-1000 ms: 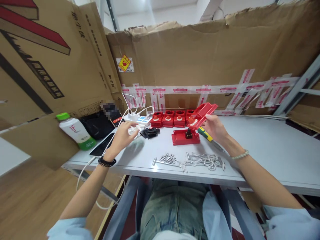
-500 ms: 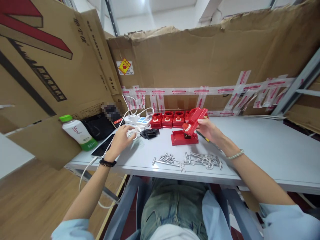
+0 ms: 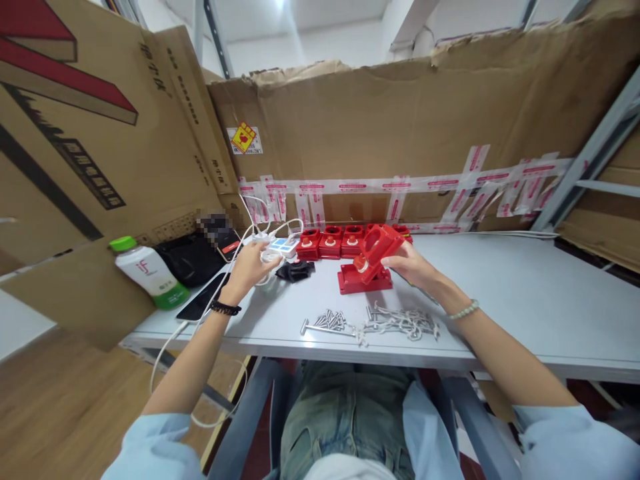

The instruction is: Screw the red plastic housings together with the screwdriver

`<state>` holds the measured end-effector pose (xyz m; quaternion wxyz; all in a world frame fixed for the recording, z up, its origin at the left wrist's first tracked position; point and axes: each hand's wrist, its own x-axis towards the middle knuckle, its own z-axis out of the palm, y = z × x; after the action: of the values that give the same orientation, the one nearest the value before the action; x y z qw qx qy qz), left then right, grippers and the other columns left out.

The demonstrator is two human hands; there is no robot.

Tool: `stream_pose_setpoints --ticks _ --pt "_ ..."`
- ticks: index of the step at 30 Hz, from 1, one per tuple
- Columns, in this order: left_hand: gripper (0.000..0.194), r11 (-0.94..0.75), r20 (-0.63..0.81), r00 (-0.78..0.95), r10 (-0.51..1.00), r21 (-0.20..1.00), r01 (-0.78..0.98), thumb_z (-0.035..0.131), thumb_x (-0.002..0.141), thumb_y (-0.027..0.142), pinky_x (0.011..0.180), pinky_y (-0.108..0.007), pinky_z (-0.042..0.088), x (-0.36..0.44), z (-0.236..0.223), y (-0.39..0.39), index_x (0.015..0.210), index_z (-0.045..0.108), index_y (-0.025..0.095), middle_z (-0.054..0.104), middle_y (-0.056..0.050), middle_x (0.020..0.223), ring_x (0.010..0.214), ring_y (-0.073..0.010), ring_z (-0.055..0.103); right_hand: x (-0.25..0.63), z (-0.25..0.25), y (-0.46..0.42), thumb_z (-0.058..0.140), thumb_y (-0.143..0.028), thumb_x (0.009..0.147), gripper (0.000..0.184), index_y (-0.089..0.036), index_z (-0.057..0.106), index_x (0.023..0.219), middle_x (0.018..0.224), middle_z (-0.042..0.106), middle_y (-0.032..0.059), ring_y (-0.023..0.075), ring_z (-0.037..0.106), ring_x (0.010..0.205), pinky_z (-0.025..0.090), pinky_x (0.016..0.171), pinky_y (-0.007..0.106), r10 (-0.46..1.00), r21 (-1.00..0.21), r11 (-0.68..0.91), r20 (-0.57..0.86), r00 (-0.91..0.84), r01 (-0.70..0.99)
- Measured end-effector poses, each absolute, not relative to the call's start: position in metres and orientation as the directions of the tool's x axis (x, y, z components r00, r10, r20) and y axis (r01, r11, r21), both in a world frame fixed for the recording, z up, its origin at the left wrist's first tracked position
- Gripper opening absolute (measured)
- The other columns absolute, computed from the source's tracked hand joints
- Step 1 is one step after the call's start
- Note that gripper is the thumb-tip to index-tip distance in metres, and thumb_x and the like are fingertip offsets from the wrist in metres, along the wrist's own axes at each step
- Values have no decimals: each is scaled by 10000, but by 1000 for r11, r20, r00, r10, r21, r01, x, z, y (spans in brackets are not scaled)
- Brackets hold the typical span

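Note:
My right hand (image 3: 411, 262) grips a red plastic housing (image 3: 383, 245) by its right side and holds it tilted. Below it a flat red base (image 3: 367, 280) lies on the table; whether the two parts touch I cannot tell. A round knob with a white ring shows at the housing's lower left. My left hand (image 3: 250, 265) is over the left of the table, thumb and fingers apart, close to a white cable (image 3: 273, 256) and a black item (image 3: 296, 271). Nearer the front edge are small metal screws (image 3: 331, 320) and T-shaped metal pins with white cords (image 3: 405, 321).
Several red housings (image 3: 330, 243) stand in a row at the back, beside a white power strip (image 3: 284, 247). On the left are a phone (image 3: 200, 300), a bottle (image 3: 155, 277) and a black bag (image 3: 187, 257). Cardboard (image 3: 350, 127) walls off the table's back.
The red housing in my right hand has come lower and turned, its round opening now showing. My left hand has shifted slightly right and up, closer to the power strip. The view has moved slightly.

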<state>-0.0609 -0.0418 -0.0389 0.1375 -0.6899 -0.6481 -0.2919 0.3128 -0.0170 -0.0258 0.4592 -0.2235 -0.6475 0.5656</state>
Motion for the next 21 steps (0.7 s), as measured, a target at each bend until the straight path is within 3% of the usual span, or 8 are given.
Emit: stream_pose_setpoints --ticks 2,5,9,12,15,21 --pt "621 -227 653 -37 757 315 922 657 770 543 811 -369 495 -40 -26 -46 1176 649 73 676 -137 959 829 -239 613 312 -26 -17 828 -295 625 534 -256 552 1080 944 699 10 215 662 921 514 881 408 799 -933 295 359 -483 -207" --pt "472 -469 669 46 742 469 748 653 798 527 716 -303 486 7 -9 -46 1079 711 151 676 -82 911 745 -171 582 311 -29 -15 843 -311 616 601 -262 521 1121 1004 689 24 226 665 951 527 887 422 788 -924 335 381 -483 -183" --pt "362 -718 736 171 655 536 444 686 807 437 724 -270 487 71 -1 -35 1047 710 167 665 -66 938 765 -138 584 309 -31 -15 857 -356 594 658 -263 494 1134 1090 664 47 245 653 1013 528 910 442 767 -891 423 450 -457 -167" --pt "385 -777 757 206 620 556 295 702 809 392 784 -277 502 96 -8 -29 1121 677 168 665 -95 1068 856 -150 617 307 -30 -17 855 -371 599 659 -261 482 1132 1112 652 56 249 651 1028 515 944 455 744 -861 486 498 -445 -151" --pt "425 -782 742 253 621 567 259 715 808 375 838 -299 509 98 -17 -30 1181 653 179 664 -110 1149 946 -177 633 306 -31 -20 858 -351 602 672 -260 476 1148 1166 634 70 260 646 1063 497 985 469 722 -840 524 526 -450 -141" --pt "464 -813 758 297 580 518 265 732 798 376 820 -307 519 90 -24 -35 1212 643 187 691 -96 1097 944 -178 639 305 -34 -22 865 -321 602 701 -259 470 1179 1269 591 98 280 616 1145 487 1011 471 686 -811 574 553 -474 -114"
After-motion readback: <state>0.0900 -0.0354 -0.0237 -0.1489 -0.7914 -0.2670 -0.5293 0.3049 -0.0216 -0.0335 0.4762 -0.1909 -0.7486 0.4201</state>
